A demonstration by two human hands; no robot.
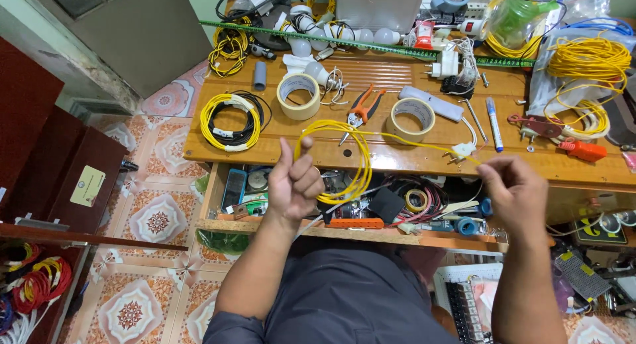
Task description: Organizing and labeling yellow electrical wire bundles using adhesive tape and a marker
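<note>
yellow wire [351, 160] is looped into a coil held up over the open drawer [265, 223] at the front edge of the wooden table [371, 75]. left hand [293, 181] is closed in a fist round the left side of the coil, thumb up, fingers curled tight on the strands. right hand [515, 188] sits well apart on the right, fingers bent and pressed together, looks like pinching the free run of wire near the white plug [464, 149], exact grip hard to tell from this angle. wire runs from the coil across to the plug, fairly taut. step in hand reads as winding the wire into loops, several turns already on, tail end left. next move likely calls for feeding the tail toward the left fist without letting the loops spring open, keeping the plug clear of the table edge. on the table behind: two rolls of tape [298, 95] [411, 117], orange pliers [363, 107], a blue marker [493, 122], a bound yellow-black wire bundle [232, 122], white bulbs [301, 47]. drawer full of clutter.
</note>
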